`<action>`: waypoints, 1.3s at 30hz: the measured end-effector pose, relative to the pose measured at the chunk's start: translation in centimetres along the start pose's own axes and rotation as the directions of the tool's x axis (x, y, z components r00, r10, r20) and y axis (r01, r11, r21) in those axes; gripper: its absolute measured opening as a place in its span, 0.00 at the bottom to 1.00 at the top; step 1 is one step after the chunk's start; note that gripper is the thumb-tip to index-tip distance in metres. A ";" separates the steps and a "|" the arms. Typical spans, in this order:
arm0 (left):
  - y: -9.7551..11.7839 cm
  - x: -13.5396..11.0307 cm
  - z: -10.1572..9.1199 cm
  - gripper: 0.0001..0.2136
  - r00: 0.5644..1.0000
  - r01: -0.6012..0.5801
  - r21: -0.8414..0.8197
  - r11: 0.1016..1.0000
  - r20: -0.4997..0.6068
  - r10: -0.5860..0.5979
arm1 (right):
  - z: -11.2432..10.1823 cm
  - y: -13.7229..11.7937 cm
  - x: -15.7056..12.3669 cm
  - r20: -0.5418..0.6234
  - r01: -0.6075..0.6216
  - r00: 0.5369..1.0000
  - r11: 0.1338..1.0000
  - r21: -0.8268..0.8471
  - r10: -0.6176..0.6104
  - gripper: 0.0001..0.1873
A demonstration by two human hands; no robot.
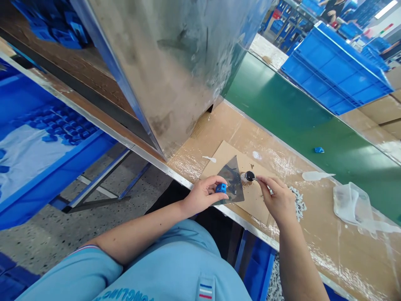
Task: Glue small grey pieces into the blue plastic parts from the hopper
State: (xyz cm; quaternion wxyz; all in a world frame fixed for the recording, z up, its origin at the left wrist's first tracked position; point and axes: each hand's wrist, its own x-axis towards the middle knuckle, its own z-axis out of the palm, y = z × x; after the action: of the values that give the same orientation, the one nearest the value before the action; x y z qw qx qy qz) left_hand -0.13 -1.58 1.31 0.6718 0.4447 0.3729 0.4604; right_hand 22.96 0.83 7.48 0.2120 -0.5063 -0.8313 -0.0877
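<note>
Left hand (203, 195) gripping a small blue plastic block (221, 188) between fingers and thumb, right hand (277, 200) pinching a small round black-tipped applicator (249, 176), both over a dark-smeared grey plastic sheet (232, 179) on brown cardboard (255, 200), near the front edge of a tan-topped table (344, 255)

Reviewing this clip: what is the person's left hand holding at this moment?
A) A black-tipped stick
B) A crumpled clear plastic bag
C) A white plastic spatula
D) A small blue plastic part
D. The left hand pinches the small blue plastic part above a smeared dark sheet, while the black-tipped stick is in the right hand.
</note>
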 end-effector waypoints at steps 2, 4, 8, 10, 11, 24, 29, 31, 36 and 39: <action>0.0 0.0 0.0 0.14 1.000 0.002 0.005 1.000 0.005 -0.002 | 0.0 0.0 0.0 0.012 0.001 1.000 1.000 0.002 -0.002 0.14; -0.1 0.0 0.0 0.14 1.000 -0.009 0.034 0.999 0.000 0.009 | 0.0 0.0 0.0 0.009 -0.005 1.000 1.000 0.016 0.005 0.14; -0.5 0.0 0.0 0.14 0.998 -0.058 0.106 0.993 -0.014 0.060 | -0.2 0.0 0.0 -0.013 -0.048 0.999 0.998 0.048 0.049 0.12; -0.7 0.0 0.0 0.14 0.996 -0.090 0.115 0.989 -0.011 0.092 | -0.3 0.1 0.0 0.002 -0.077 0.997 0.995 0.070 0.077 0.12; -0.7 0.0 -0.1 0.13 0.994 -0.105 0.113 0.988 -0.009 0.107 | -0.3 0.2 -0.1 0.013 -0.098 0.995 0.992 0.083 0.097 0.12; -0.5 0.1 0.7 0.10 0.981 -0.185 0.321 0.929 0.005 0.194 | -2.1 -5.3 -0.8 0.064 -0.220 0.973 0.823 0.523 0.220 0.05; 0.0 0.1 0.9 0.10 0.973 -0.224 0.399 0.889 0.047 0.224 | -1.9 -6.3 -0.1 0.088 -0.151 0.988 0.883 0.445 0.124 0.06; 0.3 0.1 0.9 0.09 0.969 -0.245 0.419 0.874 0.069 0.239 | -1.8 -6.3 -0.1 0.103 -0.135 0.990 0.892 0.431 0.100 0.07; 0.6 0.2 0.7 0.08 0.951 -0.308 0.472 0.826 0.126 0.282 | -1.4 -6.2 -0.5 0.082 -0.058 0.996 0.912 0.405 0.026 0.08; 0.5 0.2 0.6 0.08 0.937 -0.349 0.485 0.801 0.159 0.312 | -1.2 -6.1 -0.9 0.087 -0.025 0.996 0.921 0.388 -0.010 0.10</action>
State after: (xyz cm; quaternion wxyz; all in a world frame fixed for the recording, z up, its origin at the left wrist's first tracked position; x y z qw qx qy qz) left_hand 0.31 -1.47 1.97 0.4535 0.6795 0.3729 0.4399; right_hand 18.27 -3.23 8.61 0.2722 -0.4607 -0.8386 0.1021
